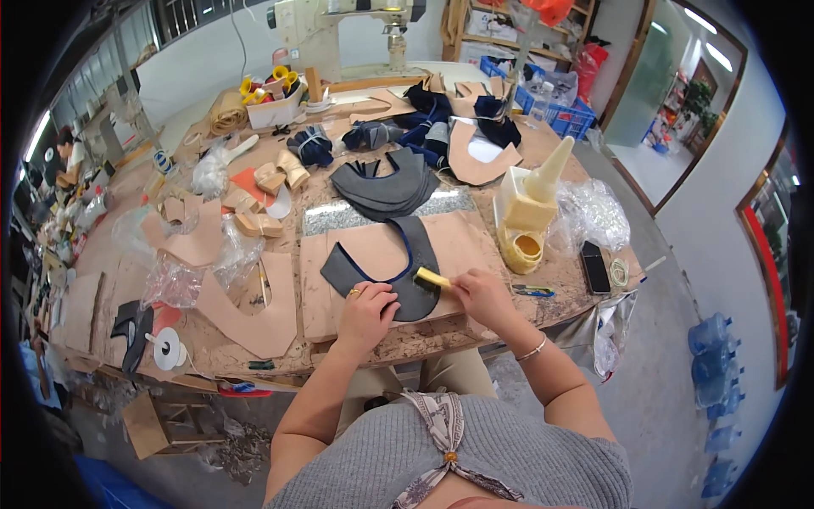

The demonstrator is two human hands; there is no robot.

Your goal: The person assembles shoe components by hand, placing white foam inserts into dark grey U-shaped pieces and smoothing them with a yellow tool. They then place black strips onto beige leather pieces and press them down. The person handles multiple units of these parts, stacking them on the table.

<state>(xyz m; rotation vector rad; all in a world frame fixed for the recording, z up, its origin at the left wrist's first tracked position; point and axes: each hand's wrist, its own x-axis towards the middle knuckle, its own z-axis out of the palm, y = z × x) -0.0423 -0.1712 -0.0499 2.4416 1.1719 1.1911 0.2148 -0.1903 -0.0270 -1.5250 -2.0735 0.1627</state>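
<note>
A dark grey U-shaped piece with navy edging point(420, 246), probably fabric or leather, lies on tan sheets point(462, 242) in front of me. My left hand point(367, 316) rests on its lower left part, fingertips against it. In my right hand point(482, 297) is a small brush with a yellow handle point(434, 277); its dark bristles touch the right side of the grey piece. Beyond them, a stack of similar grey pieces point(386, 188) sits on a speckled slab point(339, 218). To the right stands a pale yellow, crusted squeeze bottle point(530, 199) beside a yellow-coated small pot point(521, 253).
A utility knife point(534, 291), a black phone point(595, 267) and a clear plastic bag point(598, 212) lie at the right. Tan cut pieces point(254, 318) and a white spool point(169, 349) spread leftward. Navy bundles point(312, 146) and a sewing machine point(339, 34) stand at the back.
</note>
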